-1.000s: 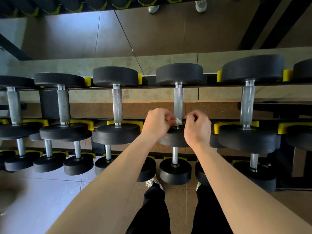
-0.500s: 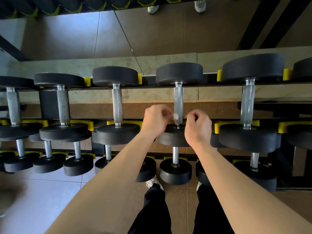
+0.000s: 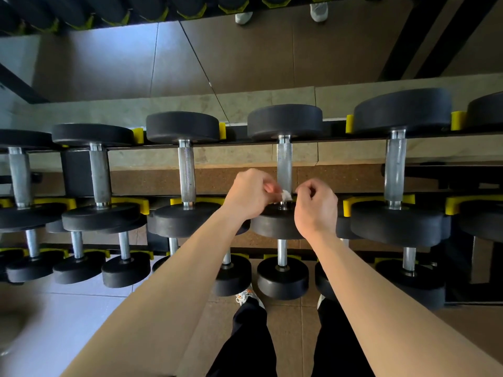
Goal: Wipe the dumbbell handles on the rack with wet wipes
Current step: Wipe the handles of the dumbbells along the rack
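While both bare forearms reach up from the bottom of the frame, I see the two hands meet at the centre, right at the near end of a knurled steel dumbbell handle (image 3: 284, 164). My left hand (image 3: 250, 194) has its fingers (image 3: 269, 187) curled in, and their tips pinch a small crumpled white wet wipe (image 3: 285, 196). The wipe sits against the bottom of that handle, just above the collar where it joins the near black head (image 3: 275, 224). My right hand (image 3: 317, 206) is just beside it, its fingers (image 3: 304, 190) also curled, with the tips reaching the wipe's right edge. I cannot tell whether they actually grip the wipe or only touch it.

That dumbbell lies on the upper tier of the rack (image 3: 245, 144), its far head (image 3: 284, 122) toward the top of the frame. It is one of a row of dumbbells lying side by side. A larger one (image 3: 396, 170) lies to its right and a similar one (image 3: 186, 172) to its left. Yellow cradles (image 3: 351, 209) show between the near heads. Below, in the lower middle of the frame, a second tier carries smaller dumbbells (image 3: 283, 278). At the bottom centre I see dark trousers (image 3: 245, 344) and a light shoe (image 3: 246, 296) on the tiled floor (image 3: 68, 322).
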Available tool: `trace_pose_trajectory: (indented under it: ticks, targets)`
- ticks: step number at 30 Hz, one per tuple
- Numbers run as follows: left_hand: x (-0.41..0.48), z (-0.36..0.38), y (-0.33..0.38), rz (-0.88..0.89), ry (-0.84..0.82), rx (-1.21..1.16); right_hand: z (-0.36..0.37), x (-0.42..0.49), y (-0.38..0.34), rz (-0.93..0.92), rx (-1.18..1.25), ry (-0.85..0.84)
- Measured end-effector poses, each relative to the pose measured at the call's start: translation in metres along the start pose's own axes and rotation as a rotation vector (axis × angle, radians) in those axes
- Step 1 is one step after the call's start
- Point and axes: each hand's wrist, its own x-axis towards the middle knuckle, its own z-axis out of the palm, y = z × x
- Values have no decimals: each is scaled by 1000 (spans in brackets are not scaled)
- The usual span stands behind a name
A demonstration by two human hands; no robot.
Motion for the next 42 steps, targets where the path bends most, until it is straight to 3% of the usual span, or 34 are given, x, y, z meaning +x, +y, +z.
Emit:
trace_pose_trajectory:
  ticks: [4,6,9,16,22,26,28,33,36,42]
  targets:
    - [22,-5,10,-76,369,-215,0,0,0,6,-6,2]
    - [29,-1,13,-132,436,-263,-1,0,0,9,-3,0]
    - [23,17,7,-202,409,-334,0,0,-1,12,-2,2]
    - [9,15,0,-119,327,-348,1,0,2,8,3,8]
    - [9,16,7,-137,361,-242,2,1,6,-18,8,11]
    - [-7,12,0,-79,87,-16,3,3,8,-16,-2,-4]
    - [-13,12,-1,-59,45,40,2,3,8,-28,-23,-2]
    - [-22,14,15,-113,323,-272,-1,0,4,-124,-54,-63]
    - [-26,18,26,-114,344,-408,-6,-1,-3,-179,50,-123]
    - [-20,27,31,-165,334,-712,-28,18,-12,-110,236,-243]
